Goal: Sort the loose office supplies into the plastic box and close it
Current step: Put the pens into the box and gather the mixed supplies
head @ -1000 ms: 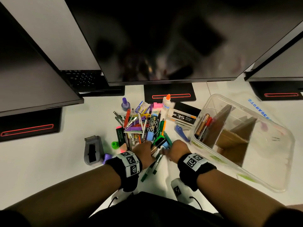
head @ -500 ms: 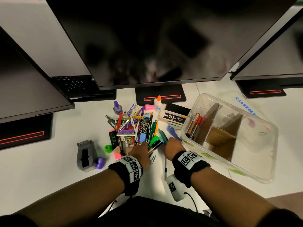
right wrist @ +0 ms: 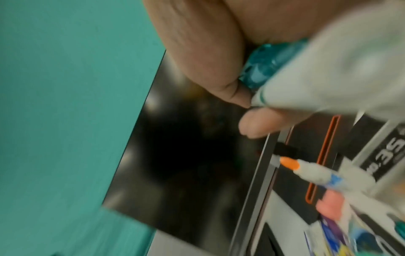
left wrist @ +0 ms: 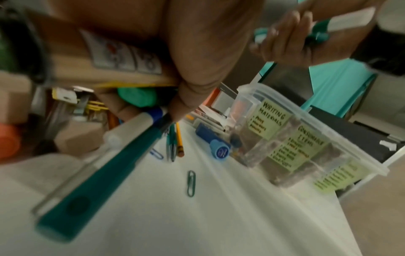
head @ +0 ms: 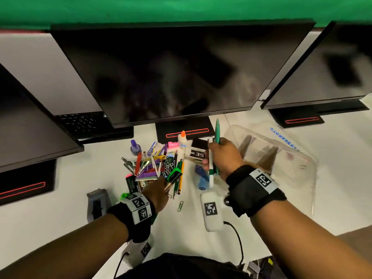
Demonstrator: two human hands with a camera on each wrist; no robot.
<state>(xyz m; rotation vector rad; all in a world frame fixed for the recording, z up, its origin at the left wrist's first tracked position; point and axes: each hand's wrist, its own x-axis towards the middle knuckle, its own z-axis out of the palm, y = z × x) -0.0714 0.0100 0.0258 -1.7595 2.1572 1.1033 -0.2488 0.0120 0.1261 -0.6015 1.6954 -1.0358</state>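
My right hand (head: 221,156) is lifted above the desk beside the clear plastic box (head: 314,164). It grips a teal pen (head: 217,129) and a white marker (head: 211,174) with a green end, both standing nearly upright. In the right wrist view the fingers (right wrist: 203,57) curl round the same teal pen (right wrist: 258,72) and white marker (right wrist: 328,69). My left hand (head: 161,188) stays low at the near edge of the supply pile (head: 153,164). It clutches a bundle with a teal marker (left wrist: 105,171) and a white blue-tipped marker (left wrist: 136,124). Cardboard dividers and yellow labels (left wrist: 269,121) mark the box's compartments.
A blue marker (head: 201,178), a green pen and pencil (head: 180,178) and a green paper clip (head: 180,206) lie loose between the hands. Glue bottle (head: 182,140) and staples box (head: 198,153) sit behind. A grey tape dispenser (head: 96,204) stands left. Monitors (head: 181,73) overhang the desk's back.
My right hand has risen from the pile with the teal pen and white marker and moved right toward the box. The left hand stayed by the pile. The head view tilted up.
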